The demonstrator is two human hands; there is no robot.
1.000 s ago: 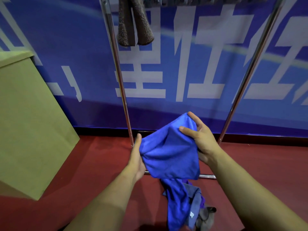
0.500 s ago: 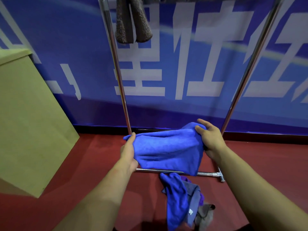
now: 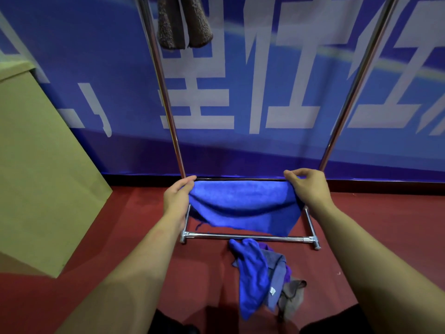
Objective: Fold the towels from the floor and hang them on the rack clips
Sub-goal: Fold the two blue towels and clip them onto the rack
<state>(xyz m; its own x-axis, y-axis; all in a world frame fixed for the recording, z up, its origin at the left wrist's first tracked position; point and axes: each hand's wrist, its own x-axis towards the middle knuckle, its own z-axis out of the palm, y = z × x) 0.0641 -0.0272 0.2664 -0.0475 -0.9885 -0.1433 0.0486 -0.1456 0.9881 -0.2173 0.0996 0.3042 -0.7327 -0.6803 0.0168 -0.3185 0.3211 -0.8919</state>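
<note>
A heap of towels [image 3: 262,276] lies on the red floor [image 3: 144,237] just before the rack [image 3: 248,236] base bar. Above it, the left hand [image 3: 177,201] and right hand [image 3: 309,190] each pinch a top corner of a blue towel [image 3: 243,208], stretched between them. Farther up, a brown towel [image 3: 184,22] hangs from the rack

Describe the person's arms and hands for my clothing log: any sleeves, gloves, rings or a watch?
Both forearms are bare right to the bottom edge of the picture, with no sleeves in view. The left hand and right hand wear no gloves. No rings, watch or wristband show on either one.
</note>
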